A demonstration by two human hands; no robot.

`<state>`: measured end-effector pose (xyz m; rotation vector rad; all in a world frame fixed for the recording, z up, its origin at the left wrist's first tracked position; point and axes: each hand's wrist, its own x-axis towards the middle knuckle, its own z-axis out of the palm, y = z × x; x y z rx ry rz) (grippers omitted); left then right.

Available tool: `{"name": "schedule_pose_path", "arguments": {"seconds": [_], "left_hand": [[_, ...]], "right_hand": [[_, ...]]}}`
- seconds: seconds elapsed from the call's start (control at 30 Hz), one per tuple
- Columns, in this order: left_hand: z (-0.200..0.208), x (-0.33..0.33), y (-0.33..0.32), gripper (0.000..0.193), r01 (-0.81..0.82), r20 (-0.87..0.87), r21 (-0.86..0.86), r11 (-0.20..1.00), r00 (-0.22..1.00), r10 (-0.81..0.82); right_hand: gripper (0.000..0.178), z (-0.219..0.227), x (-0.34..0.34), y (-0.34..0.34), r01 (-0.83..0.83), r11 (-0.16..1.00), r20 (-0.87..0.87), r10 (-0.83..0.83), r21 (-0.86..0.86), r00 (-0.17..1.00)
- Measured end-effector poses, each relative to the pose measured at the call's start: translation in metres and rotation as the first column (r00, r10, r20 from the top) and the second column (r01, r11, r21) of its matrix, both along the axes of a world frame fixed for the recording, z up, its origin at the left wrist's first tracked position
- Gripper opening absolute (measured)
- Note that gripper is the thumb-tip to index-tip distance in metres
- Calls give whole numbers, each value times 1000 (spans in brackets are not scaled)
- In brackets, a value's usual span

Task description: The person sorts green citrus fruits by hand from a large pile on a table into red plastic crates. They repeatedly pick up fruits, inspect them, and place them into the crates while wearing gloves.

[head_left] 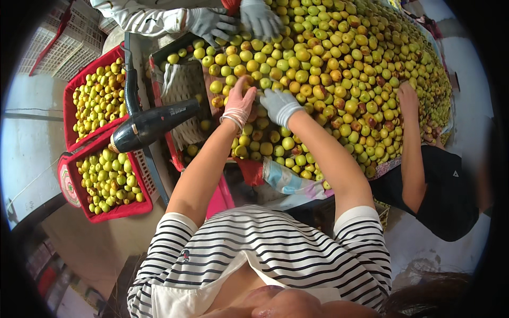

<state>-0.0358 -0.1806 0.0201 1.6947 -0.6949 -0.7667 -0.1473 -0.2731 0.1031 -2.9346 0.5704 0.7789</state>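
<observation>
Yellow-green jujubes (339,74), many with brown patches, lie in a broad heap across the work table. My left hand (239,102), in a thin pinkish glove with a white cuff, reaches over the near left part of the heap. Its thumb and fingers are apart, and I see no fruit held in them. Close beside it, my right hand (281,107) wears a grey knitted glove. Its fingers stretch leftward over the jujubes, touching or just above them. The fruit directly under both hands is partly hidden.
A black hair dryer (154,124) on a stand points toward a pale woven strip (183,103). Left of it stand two red baskets (68,114) of jujubes. Across the table are a co-worker's grey-gloved hands (209,24); another person's arm (412,132) reaches in from the right.
</observation>
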Motion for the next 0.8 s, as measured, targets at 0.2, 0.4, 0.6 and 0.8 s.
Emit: {"name": "schedule_pose_path", "arguments": {"seconds": [0.2, 0.4, 0.6, 0.8], "left_hand": [[36, -23, 12, 42, 250, 279, 397, 883, 884, -376], [17, -42, 35, 31, 292, -108, 177, 940, 955, -276], [29, -40, 87, 21, 106, -675, 38, 994, 736, -53], [24, -46, 101, 23, 236, -516, 91, 968, 842, -157]], "right_hand": [[33, 46, -2, -74, 533, 824, 315, -567, 193, 761], [45, 37, 31, -121, 514, 856, 80, -509, -48, 857], [49, 13, 56, -97, 616, 784, -160, -619, -79, 769], [53, -20, 35, -36, 537, 833, 33, -545, 130, 838]]}}
